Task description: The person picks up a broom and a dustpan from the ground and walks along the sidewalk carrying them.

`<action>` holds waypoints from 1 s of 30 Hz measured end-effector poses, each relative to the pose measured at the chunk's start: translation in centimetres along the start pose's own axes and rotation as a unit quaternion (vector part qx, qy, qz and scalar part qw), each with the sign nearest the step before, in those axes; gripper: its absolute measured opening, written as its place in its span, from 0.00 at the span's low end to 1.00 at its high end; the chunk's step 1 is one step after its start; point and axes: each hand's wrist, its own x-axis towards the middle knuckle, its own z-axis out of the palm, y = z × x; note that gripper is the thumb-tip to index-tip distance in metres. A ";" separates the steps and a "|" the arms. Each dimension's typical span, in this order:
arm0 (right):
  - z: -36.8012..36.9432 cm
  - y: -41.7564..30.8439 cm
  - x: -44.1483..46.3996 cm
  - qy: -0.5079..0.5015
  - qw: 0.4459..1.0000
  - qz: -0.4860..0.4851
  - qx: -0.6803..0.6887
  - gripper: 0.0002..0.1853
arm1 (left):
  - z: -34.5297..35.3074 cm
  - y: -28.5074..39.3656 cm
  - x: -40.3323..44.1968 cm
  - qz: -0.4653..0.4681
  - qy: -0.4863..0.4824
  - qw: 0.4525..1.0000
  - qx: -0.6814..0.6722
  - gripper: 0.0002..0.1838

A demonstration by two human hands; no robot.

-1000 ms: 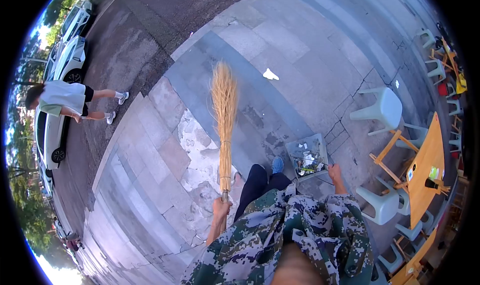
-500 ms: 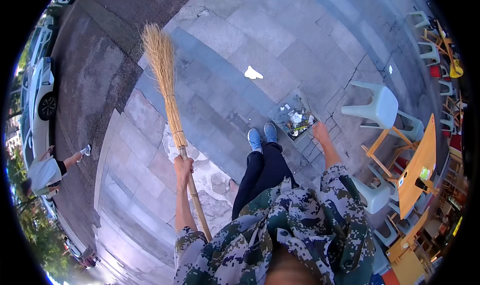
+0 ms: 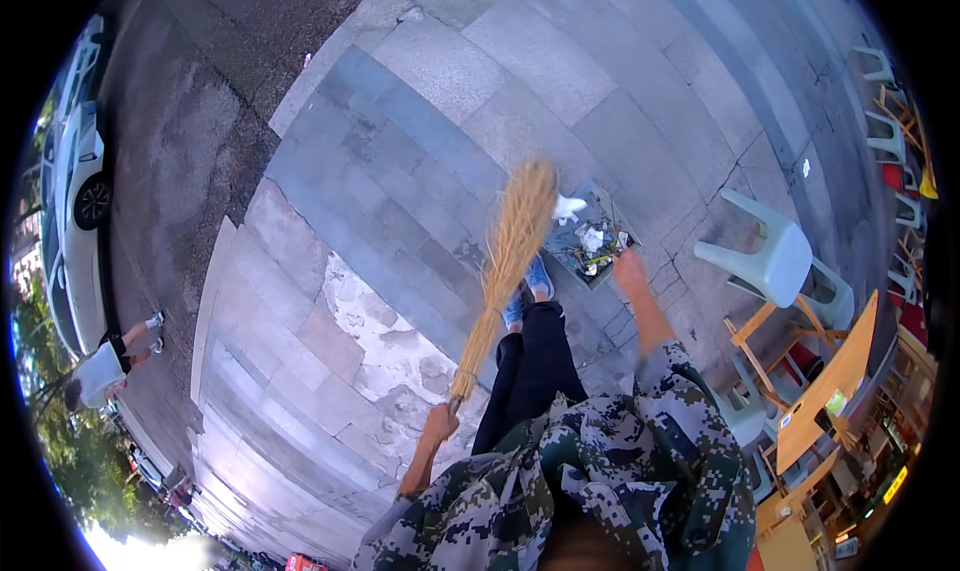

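My left hand (image 3: 437,424) is wrapped round the handle of a straw broom (image 3: 507,246). The broom slants up and to the right, its bristle end slightly blurred beside the dustpan. A dustpan (image 3: 598,279) full of litter lies on the paving to the right of my shoes. Scraps of paper and wrappers (image 3: 591,241) fill it. My right hand (image 3: 629,272) is closed at its near right corner; the grip itself is mostly hidden. A crumpled white piece of litter (image 3: 569,209) is at the dustpan's left edge, against the bristles.
Pale plastic stools (image 3: 768,256) and a wooden table (image 3: 828,383) stand on the right, with more stools farther off. On the left, a white car (image 3: 82,211) is on the dark road, and a person (image 3: 100,373) walks nearby. A small white scrap (image 3: 806,168) lies at upper right.
The broom has swung from the left across to the dustpan. The white litter has moved right and down to the dustpan's edge. My left hand has shifted right and closer to my body.
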 end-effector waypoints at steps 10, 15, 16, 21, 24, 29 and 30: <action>1.9 14.7 8.1 0.044 0.978 -0.194 -0.056 0.19 | 10.9 -0.7 -12.3 -0.011 0.160 0.987 0.001 0.11; -0.5 12.1 15.0 -0.041 0.955 -0.242 -0.164 0.15 | 16.8 5.7 -10.4 -0.052 0.198 0.970 -0.132 0.11; 0.0 12.5 17.2 -0.018 0.932 -0.308 -0.192 0.15 | 17.6 6.7 -9.8 -0.052 0.205 0.966 -0.149 0.11; 0.2 9.9 26.6 -0.113 0.719 -0.538 -0.426 0.14 | 23.0 10.4 -2.5 0.038 0.312 0.875 -0.367 0.13; -1.4 4.8 25.7 -0.107 0.798 -0.459 -0.376 0.13 | 27.1 11.5 3.4 0.039 0.357 0.826 -0.435 0.15; -6.2 -7.8 20.8 -0.093 0.916 -0.336 -0.197 0.13 | 21.4 13.1 5.5 0.022 0.375 0.776 -0.507 0.17; -7.4 -9.6 20.2 -0.087 0.925 -0.327 -0.175 0.14 | 19.0 13.7 5.3 0.017 0.374 0.771 -0.516 0.17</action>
